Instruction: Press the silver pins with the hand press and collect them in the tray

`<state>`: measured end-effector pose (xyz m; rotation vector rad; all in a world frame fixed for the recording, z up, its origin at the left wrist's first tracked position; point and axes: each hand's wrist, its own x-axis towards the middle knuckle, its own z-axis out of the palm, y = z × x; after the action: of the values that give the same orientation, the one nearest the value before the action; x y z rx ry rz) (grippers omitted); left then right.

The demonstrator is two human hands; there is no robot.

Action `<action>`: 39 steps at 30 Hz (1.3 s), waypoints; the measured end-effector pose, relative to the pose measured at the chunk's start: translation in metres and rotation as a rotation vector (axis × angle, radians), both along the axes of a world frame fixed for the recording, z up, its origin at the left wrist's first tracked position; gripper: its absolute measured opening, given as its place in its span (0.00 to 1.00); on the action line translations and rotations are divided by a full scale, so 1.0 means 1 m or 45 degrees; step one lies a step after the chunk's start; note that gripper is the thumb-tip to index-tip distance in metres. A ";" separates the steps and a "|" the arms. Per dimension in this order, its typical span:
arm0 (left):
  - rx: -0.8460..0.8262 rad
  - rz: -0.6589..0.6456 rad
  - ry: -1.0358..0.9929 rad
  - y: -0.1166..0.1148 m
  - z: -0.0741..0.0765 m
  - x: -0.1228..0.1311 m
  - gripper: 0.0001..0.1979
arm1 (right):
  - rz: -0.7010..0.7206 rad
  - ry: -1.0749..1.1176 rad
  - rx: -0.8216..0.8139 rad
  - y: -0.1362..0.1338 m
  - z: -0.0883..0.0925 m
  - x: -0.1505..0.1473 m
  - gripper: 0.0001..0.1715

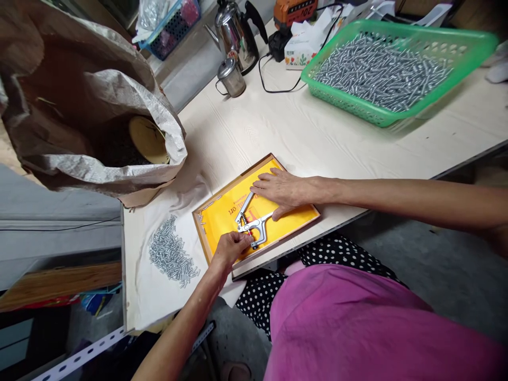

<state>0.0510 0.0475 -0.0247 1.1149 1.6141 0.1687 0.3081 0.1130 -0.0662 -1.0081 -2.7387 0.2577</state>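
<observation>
A shallow tray (294, 228) with a yellow lining lies at the table's front edge. On it rests a silver hand-press plier (261, 225) with two spread handles and a spring. My left hand (230, 248) pinches at the plier's jaw end; whatever is between the fingertips is too small to make out. My right hand (282, 190) lies palm down over the handle ends, fingers spread. A few small metal pieces sit along the tray's left end. Left of the tray, a pile of small metal pieces (172, 253) lies on a white cloth (148, 296).
A green basket (341, 103) full of metal pieces stands at the back right. A large open sack (159, 180) is at the left. A kettle (234, 34), a metal cup (231, 78), a tissue box (299, 52) and a black cable are behind.
</observation>
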 end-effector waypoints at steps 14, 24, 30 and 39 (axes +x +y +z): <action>1.131 -0.671 0.632 -0.011 0.003 0.017 0.20 | -0.079 -0.116 0.039 -0.026 0.019 -0.008 0.25; 1.141 -1.179 0.715 0.020 -0.006 0.050 0.30 | -0.247 -0.185 -0.056 -0.037 0.020 -0.011 0.32; 1.043 -1.166 0.735 0.011 -0.001 0.056 0.18 | -0.250 -0.143 -0.063 -0.053 0.014 -0.016 0.12; 1.113 -1.115 0.682 0.012 -0.006 0.045 0.17 | -0.246 -0.090 0.000 -0.055 0.009 -0.018 0.14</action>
<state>0.0964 0.0598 -0.0311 2.6203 1.3311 -0.0273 0.2901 0.0576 -0.0575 -1.2951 -2.6767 0.1935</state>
